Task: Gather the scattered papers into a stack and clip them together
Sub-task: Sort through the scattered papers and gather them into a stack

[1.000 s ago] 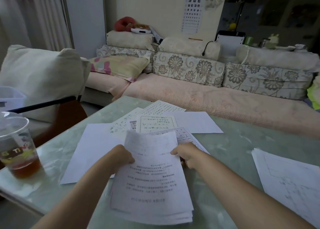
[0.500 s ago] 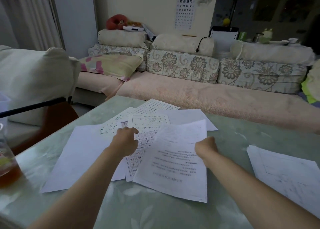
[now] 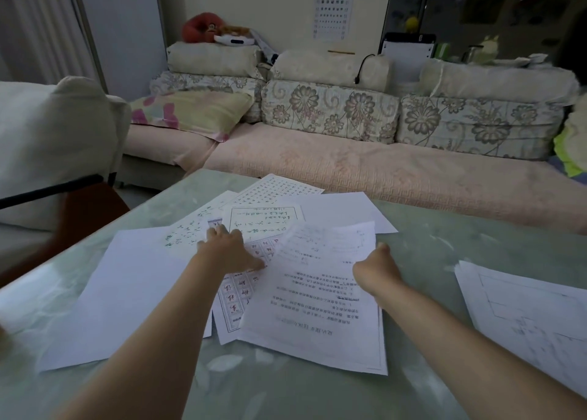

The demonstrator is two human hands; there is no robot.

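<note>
Our right hand (image 3: 378,270) clasps the printed sheaf (image 3: 317,318), lengthwise 6-to-12 o'clock, heading nearest us; left hand (image 3: 228,251) fingers' grasp unclear.

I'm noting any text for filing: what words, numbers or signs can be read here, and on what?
"E", turned different ways in shrinking rows: eye chart on the wall.
Printed sheet gripped by the right hand: upside-down lines, too blurred to read.
Grid sheet: characters in boxes, too blurred.
Handwritten sheet: too small to read.
Drawing sheet at the right: no readable text.
</note>
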